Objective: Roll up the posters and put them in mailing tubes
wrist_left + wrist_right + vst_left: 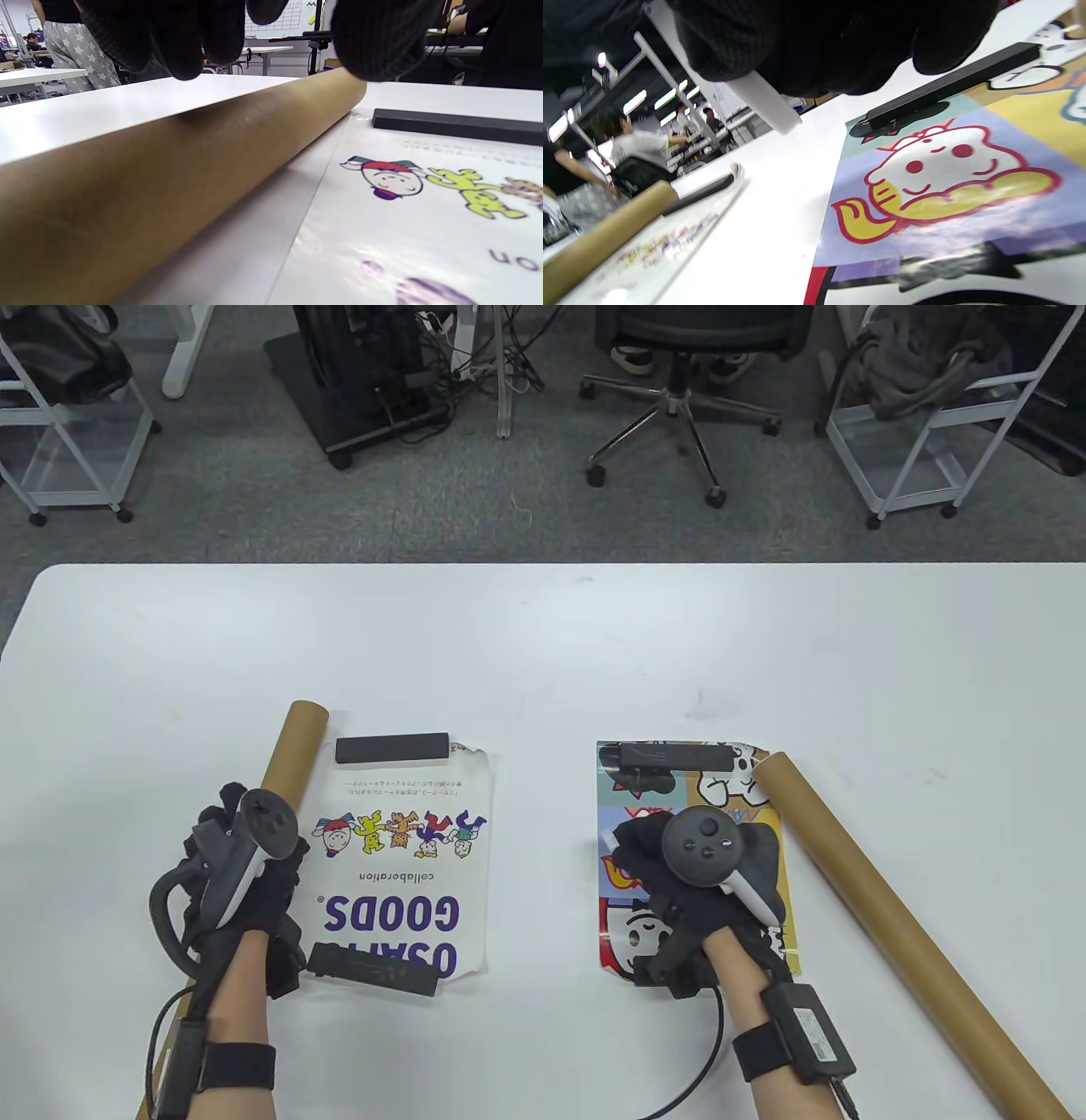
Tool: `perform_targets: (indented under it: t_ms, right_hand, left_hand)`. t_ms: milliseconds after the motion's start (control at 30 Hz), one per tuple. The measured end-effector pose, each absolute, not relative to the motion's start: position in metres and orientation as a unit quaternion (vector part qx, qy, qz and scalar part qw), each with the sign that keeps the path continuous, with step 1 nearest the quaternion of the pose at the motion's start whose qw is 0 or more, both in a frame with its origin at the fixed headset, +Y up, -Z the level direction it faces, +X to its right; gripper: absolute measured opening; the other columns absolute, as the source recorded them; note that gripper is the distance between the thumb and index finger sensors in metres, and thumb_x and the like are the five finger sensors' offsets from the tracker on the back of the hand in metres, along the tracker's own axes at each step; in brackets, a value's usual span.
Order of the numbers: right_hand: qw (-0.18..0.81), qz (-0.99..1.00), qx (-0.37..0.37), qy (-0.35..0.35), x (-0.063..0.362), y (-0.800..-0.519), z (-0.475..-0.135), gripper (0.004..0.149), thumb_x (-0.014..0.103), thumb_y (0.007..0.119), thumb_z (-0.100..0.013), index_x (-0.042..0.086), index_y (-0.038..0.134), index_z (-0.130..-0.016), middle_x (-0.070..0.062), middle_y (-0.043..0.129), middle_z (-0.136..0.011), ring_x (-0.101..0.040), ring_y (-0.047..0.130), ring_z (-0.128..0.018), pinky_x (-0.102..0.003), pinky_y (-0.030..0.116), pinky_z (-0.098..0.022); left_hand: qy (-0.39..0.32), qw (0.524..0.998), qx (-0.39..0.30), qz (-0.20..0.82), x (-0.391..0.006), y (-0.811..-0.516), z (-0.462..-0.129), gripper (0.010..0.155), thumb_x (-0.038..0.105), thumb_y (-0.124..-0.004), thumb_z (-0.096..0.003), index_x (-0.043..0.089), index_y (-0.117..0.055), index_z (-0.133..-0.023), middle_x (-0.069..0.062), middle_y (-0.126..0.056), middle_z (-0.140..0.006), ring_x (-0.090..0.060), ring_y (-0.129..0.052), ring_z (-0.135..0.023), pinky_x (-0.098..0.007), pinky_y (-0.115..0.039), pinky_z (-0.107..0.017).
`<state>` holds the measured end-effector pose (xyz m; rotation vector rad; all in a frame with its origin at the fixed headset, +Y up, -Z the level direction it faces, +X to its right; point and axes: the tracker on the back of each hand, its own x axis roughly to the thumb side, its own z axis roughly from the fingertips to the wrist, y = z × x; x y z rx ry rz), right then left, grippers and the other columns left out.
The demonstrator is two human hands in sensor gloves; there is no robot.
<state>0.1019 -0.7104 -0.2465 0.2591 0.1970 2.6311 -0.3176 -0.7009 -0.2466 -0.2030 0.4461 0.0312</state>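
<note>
Posters, thin glossy paper – white "GOODS" sheet (399, 865) and colourful cartoon sheet (704, 848) – lie flat on white tabletop (543, 661) under black bar weights (392, 748), prob. light/floppy, crease-prone: lift near edge; left hand (233, 882) fingers (178, 34) loosely curl over brown cardboard tube (293, 746), right hand (696, 882) fingers' state can't tell.

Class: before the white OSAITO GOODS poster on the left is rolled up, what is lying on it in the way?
Two black rectangular bars lie on the white poster: one across its far end, one across its near end beside the left hand.
</note>
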Motion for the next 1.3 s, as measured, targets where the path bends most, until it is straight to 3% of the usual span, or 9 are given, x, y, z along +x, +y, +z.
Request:
perform_targets:
  t_ms: [167, 433, 600, 700, 900, 1133, 1300]
  right_hand:
    - [0.181, 0.973, 0.117, 0.083, 0.062, -0.718, -0.252, 0.039, 0.031, 0.075, -0.046, 0.018, 0.079, -0.082, -0.012, 0.084, -0.085, -0.040, 0.085, -0.072, -0.069, 0.062, -0.065]
    - [-0.017, 0.984, 0.150, 0.089, 0.019, -0.727, -0.254, 0.038, 0.032, 0.077, -0.044, 0.020, 0.080, -0.080, -0.009, 0.085, -0.084, -0.038, 0.085, -0.073, -0.068, 0.062, -0.067]
    - [-0.072, 0.980, 0.162, 0.092, 0.001, -0.736, -0.253, 0.038, 0.034, 0.079, -0.042, 0.022, 0.081, -0.079, -0.008, 0.085, -0.082, -0.036, 0.086, -0.071, -0.066, 0.063, -0.067]
    - [-0.076, 0.980, 0.161, 0.093, -0.005, -0.739, -0.253, 0.039, 0.035, 0.079, -0.043, 0.022, 0.081, -0.079, -0.008, 0.085, -0.082, -0.036, 0.086, -0.071, -0.066, 0.064, -0.067]
    - [-0.122, 0.974, 0.172, 0.088, -0.014, -0.747, -0.251, 0.037, 0.035, 0.081, -0.042, 0.024, 0.082, -0.077, -0.006, 0.085, -0.082, -0.035, 0.086, -0.071, -0.065, 0.064, -0.068]
    - [-0.071, 0.982, 0.151, 0.092, 0.001, -0.736, -0.254, 0.042, 0.035, 0.080, -0.042, 0.023, 0.080, -0.082, -0.007, 0.083, -0.088, -0.038, 0.084, -0.076, -0.066, 0.062, -0.068]
    - [0.053, 0.985, 0.123, 0.110, 0.044, -0.720, -0.256, 0.050, 0.037, 0.076, -0.045, 0.018, 0.074, -0.091, -0.013, 0.080, -0.095, -0.044, 0.080, -0.083, -0.068, 0.060, -0.067]
  left_hand:
    - [0.213, 0.972, -0.097, 0.029, -0.318, -0.697, -0.245, 0.091, 0.054, -0.072, -0.0538, 0.015, -0.027, -0.123, -0.021, -0.046, -0.127, -0.050, -0.060, -0.112, -0.064, -0.058, -0.082]
    - [0.207, 0.973, -0.095, 0.042, -0.318, -0.698, -0.246, 0.090, 0.054, -0.072, -0.0536, 0.016, -0.030, -0.123, -0.021, -0.047, -0.127, -0.050, -0.059, -0.112, -0.064, -0.057, -0.082]
    - [0.194, 0.976, -0.084, 0.045, -0.318, -0.696, -0.245, 0.088, 0.054, -0.073, -0.0530, 0.018, -0.033, -0.123, -0.020, -0.047, -0.127, -0.049, -0.060, -0.112, -0.063, -0.058, -0.083]
    - [0.175, 0.982, -0.020, 0.067, -0.317, -0.693, -0.244, 0.085, 0.052, -0.075, -0.0520, 0.019, -0.039, -0.122, -0.019, -0.049, -0.126, -0.047, -0.062, -0.111, -0.062, -0.059, -0.082]
    - [0.135, 0.985, 0.024, 0.104, -0.319, -0.691, -0.241, 0.085, 0.052, -0.076, -0.0508, 0.020, -0.041, -0.121, -0.018, -0.051, -0.124, -0.044, -0.064, -0.110, -0.061, -0.061, -0.082]
    - [0.138, 0.986, 0.036, 0.086, -0.318, -0.688, -0.240, 0.084, 0.051, -0.077, -0.0506, 0.019, -0.043, -0.120, -0.017, -0.054, -0.123, -0.043, -0.067, -0.109, -0.060, -0.062, -0.081]
    - [0.137, 0.987, 0.029, 0.076, -0.317, -0.691, -0.242, 0.084, 0.051, -0.077, -0.0505, 0.019, -0.044, -0.120, -0.017, -0.054, -0.123, -0.043, -0.067, -0.109, -0.060, -0.063, -0.081]
